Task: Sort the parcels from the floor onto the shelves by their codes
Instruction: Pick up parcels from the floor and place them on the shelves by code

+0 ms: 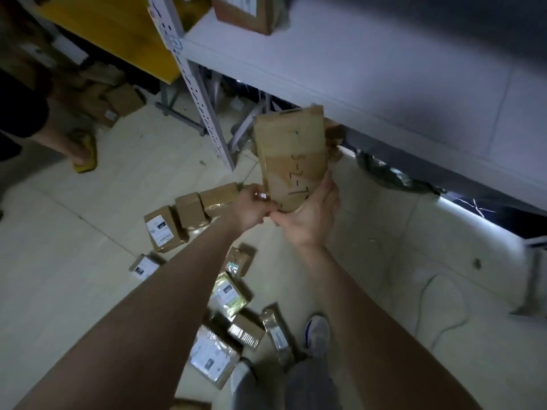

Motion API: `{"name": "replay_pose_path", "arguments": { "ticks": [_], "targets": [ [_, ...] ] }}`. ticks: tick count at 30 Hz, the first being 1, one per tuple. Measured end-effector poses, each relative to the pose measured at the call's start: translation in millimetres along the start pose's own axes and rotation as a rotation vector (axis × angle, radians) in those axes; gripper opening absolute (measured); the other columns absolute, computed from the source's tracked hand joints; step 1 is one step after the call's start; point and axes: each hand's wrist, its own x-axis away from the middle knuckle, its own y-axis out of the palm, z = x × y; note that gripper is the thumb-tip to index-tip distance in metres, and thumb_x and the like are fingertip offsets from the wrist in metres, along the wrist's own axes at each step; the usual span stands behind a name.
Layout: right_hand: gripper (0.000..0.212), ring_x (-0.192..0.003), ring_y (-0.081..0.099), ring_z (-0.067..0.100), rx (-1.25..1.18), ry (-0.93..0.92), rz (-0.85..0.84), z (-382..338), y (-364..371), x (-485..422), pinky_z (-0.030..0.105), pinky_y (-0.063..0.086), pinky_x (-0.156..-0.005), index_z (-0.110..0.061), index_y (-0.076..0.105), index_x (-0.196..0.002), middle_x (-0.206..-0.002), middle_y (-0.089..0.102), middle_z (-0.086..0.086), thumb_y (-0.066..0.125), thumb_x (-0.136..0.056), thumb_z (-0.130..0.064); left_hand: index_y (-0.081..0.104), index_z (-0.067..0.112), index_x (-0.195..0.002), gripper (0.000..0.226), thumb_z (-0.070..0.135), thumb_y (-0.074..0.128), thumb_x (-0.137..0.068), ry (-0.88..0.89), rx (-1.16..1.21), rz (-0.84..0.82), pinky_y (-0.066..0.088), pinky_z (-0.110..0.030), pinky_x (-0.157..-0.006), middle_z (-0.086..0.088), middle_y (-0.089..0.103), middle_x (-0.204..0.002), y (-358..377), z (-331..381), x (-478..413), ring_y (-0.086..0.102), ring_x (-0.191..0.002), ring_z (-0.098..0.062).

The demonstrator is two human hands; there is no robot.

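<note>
I hold a flat brown cardboard parcel (291, 155) upright in front of me, with a handwritten code on its taped face that reads roughly 3-2-7. My left hand (254, 207) pinches its lower left corner. My right hand (310, 216) grips its bottom edge from the right, fingers curled behind it. The parcel's top edge is level with the front lip of the grey shelf (370, 84). Several more brown parcels (165, 227) with white labels lie scattered on the floor below my arms.
A white perforated shelf upright (204, 113) stands left of the held parcel. One box (242, 13) sits on the shelf at the top. Another person's leg in a yellow slipper (84, 152) is at the left, near a box pile. My shoes (318, 331) stand among the floor parcels.
</note>
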Motion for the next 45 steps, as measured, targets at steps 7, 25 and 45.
{"name": "replay_pose_path", "arguments": {
  "ticks": [7,25,45],
  "targets": [
    [0.127,-0.142,0.027,0.026,-0.078,-0.136,-0.09,-82.1,-104.8,68.4,0.046,0.035,-0.113,-0.019,0.018,-0.155,-0.154,0.03,0.004,0.092,-0.055,-0.042,0.05,0.008,-0.118,0.029,0.008,0.064,-0.092,0.055,0.281,0.026,0.051,-0.041,-0.092,-0.011,0.064,-0.104,-34.4,45.3,139.8,0.064,-0.09,-0.026],
    [0.064,-0.083,0.061,-0.013,-0.794,0.18,0.051,-127.3,-248.1,182.7,0.002,0.046,-0.06,-0.009,0.04,-0.146,-0.129,0.06,0.002,0.069,-0.089,-0.009,0.043,0.01,-0.124,0.039,0.005,0.064,-0.092,0.144,0.704,-0.034,0.049,-0.044,-0.098,-0.004,0.048,-0.084,-14.3,59.7,308.1,0.055,-0.092,-0.021],
    [0.056,-0.1,0.07,0.016,-1.031,-0.077,0.277,-194.7,-399.7,207.9,0.034,0.058,-0.087,-0.015,0.06,-0.126,-0.12,0.065,-0.004,0.078,-0.077,0.005,0.026,0.016,-0.149,0.065,0.023,0.062,-0.095,0.416,0.577,0.073,0.054,-0.038,-0.08,-0.016,0.058,-0.131,-36.5,193.7,365.8,0.064,-0.11,-0.026]
  ]
}}
